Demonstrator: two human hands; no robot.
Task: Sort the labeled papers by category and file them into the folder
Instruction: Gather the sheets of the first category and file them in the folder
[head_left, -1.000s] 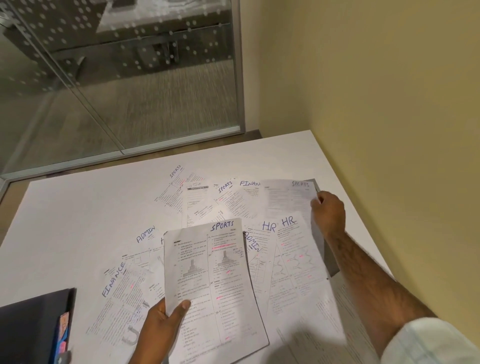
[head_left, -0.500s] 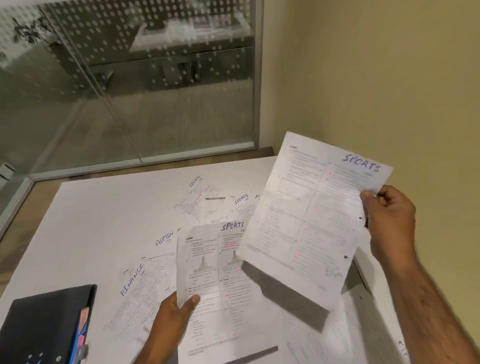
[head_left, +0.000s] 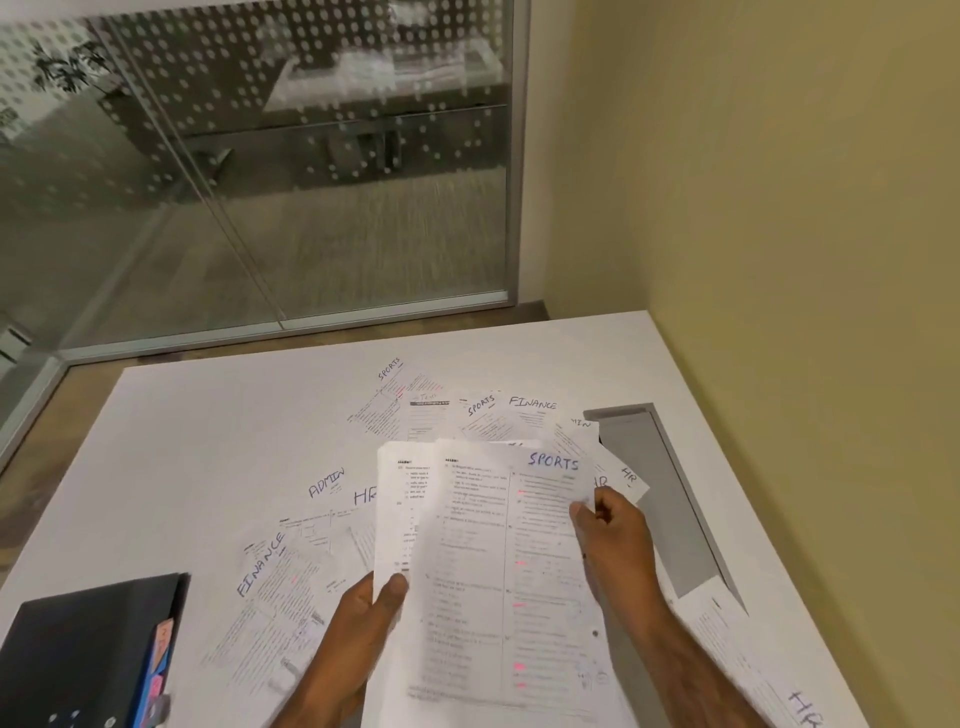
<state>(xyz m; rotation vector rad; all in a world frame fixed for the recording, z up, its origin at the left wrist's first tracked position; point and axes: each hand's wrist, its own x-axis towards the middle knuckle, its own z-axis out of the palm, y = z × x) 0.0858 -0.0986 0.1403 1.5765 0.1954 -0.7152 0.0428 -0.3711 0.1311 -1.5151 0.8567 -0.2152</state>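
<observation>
8 o'clock: black folder (head_left: 88, 649) with coloured tabs. Centre: my left hand (head_left: 363, 623) pinches the rear white printed sheet (head_left: 397, 519); my right hand (head_left: 615, 545) pinches the overlapping white sheet headed SPORTS (head_left: 493, 571). 12 o'clock: loose labelled papers (head_left: 530, 413) on white table (head_left: 234, 415).

left hand (head_left: 358, 623) grips under sheet (head_left: 395, 499) | right hand (head_left: 615, 540) pinches SPORTS sheet (head_left: 493, 571) | folder (head_left: 78, 654) bottom-left

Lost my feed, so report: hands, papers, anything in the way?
Left hand grips the under sheet; right hand pinches the SPORTS sheet over it. Black folder near left, untouched. Loose papers spread below, nothing blocking.
</observation>
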